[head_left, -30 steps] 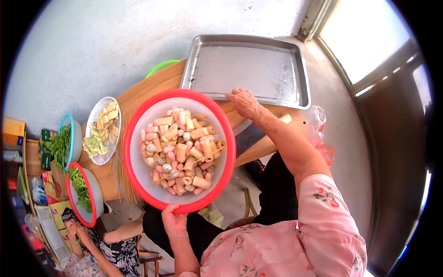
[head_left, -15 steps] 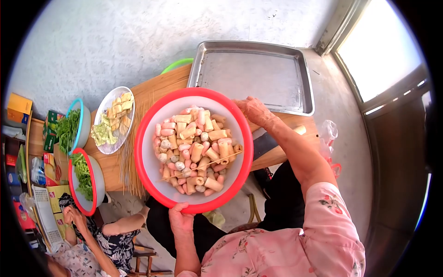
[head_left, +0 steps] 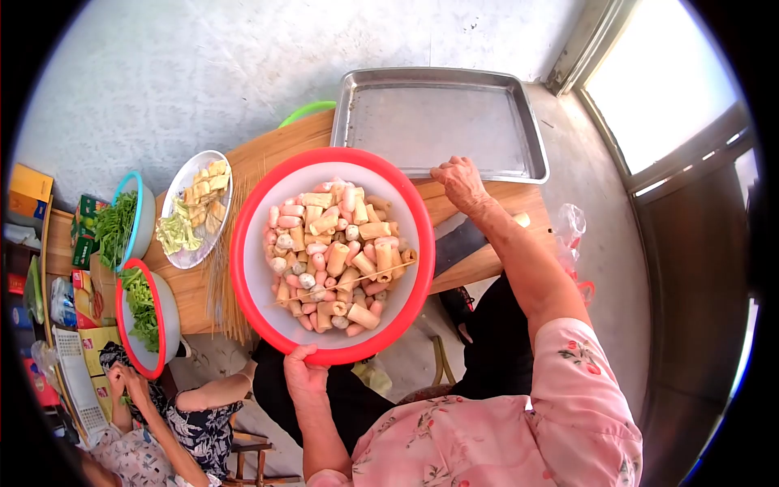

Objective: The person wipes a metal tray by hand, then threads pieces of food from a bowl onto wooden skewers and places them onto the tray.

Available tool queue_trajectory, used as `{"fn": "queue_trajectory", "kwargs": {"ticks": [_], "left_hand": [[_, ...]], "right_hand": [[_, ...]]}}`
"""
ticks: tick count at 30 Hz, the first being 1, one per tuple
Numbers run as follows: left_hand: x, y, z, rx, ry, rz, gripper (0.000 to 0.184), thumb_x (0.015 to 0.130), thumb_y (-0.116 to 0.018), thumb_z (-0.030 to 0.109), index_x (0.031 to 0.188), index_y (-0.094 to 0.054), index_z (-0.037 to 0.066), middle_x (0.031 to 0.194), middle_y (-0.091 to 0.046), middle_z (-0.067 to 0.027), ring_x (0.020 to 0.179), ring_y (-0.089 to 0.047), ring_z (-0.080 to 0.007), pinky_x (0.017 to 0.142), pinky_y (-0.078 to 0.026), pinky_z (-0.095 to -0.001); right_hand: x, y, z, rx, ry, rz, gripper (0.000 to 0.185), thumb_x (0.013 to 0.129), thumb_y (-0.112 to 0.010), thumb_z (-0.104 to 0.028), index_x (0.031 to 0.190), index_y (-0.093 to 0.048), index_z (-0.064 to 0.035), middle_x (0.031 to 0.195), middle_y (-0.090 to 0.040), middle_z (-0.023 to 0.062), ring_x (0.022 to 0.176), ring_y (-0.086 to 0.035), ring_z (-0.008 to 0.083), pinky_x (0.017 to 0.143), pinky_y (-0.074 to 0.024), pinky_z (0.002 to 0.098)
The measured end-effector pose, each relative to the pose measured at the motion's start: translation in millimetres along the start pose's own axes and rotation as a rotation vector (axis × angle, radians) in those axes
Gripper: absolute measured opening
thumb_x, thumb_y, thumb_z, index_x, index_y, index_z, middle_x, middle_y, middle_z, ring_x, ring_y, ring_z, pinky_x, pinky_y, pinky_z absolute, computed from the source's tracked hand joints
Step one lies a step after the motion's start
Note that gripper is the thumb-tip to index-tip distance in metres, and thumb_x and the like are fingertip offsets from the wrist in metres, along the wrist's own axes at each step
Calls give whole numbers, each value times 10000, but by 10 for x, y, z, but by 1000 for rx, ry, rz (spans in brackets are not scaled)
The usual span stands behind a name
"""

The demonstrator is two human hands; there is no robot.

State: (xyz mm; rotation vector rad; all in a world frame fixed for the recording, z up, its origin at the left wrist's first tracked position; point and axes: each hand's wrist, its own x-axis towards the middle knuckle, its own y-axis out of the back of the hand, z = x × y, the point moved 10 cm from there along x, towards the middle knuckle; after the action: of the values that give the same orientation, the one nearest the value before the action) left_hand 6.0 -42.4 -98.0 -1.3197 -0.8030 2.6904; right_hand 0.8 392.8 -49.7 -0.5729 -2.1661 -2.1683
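Note:
A large red-rimmed bowl is full of cut tubular tan pieces, pink sausage-like pieces and speckled balls, with thin skewers lying across them. My left hand grips the bowl's near rim, thumb over the edge. My right hand is at the near edge of a metal tray, its fingers closed; what they hold, if anything, is too small to tell. A dark knife blade lies on the wooden table right of the bowl.
Left are a plate of pale cut food, a bundle of skewers, a blue-rimmed bowl and a smaller red-rimmed bowl of greens. Another person's hands are at lower left. Plastic bags hang at right.
My right hand has moved from beside the bowl's rim to the tray's near edge. My left hand stays on the bowl. The whole view has shifted slightly.

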Motion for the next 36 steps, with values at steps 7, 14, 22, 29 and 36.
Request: {"fn": "queue_trajectory", "kwargs": {"ticks": [7,14,22,29,36], "left_hand": [[48,76,17,51,11,35,601,653,-541,-45,1240,-472,66,1186,-538,-118,1114,-520,-327,923,-447,-521],[88,82,9,55,-54,51,564,679,-535,-25,1234,-464,50,1173,-533,-136,1085,-530,-336,911,-457,-503],[-33,-219,-275,-67,-46,-104,436,762,-550,-18,1188,-482,44,1088,-567,-94,959,-594,-257,760,-535,-440],[-430,-234,-596,39,27,-260,430,858,-627,257,1191,-462,41,1052,-579,-117,883,-614,-232,685,-549,-398],[-1459,141,-255,458,130,-572,295,892,-565,225,1061,-577,-15,787,-643,-124,528,-593,-164,449,-451,-248]], "right_hand": [[-82,70,287,-40,-97,15,136,754,-556,-96,842,-642,-156,816,-614,15,901,-547,214,815,-396,364],[-271,303,389,299,-184,118,340,735,-641,-63,1073,-600,-61,992,-601,142,984,-544,340,832,-450,425],[-598,1009,-369,474,-108,65,273,750,-636,-64,1013,-616,4,1030,-611,176,932,-578,365,801,-469,388],[-1000,1241,-505,443,-130,104,276,748,-657,-72,1016,-637,-11,1041,-621,174,948,-590,340,818,-469,366],[-1616,885,237,360,-349,-61,315,833,-571,-175,1087,-621,3,1034,-644,188,1004,-606,315,855,-453,354]]}}
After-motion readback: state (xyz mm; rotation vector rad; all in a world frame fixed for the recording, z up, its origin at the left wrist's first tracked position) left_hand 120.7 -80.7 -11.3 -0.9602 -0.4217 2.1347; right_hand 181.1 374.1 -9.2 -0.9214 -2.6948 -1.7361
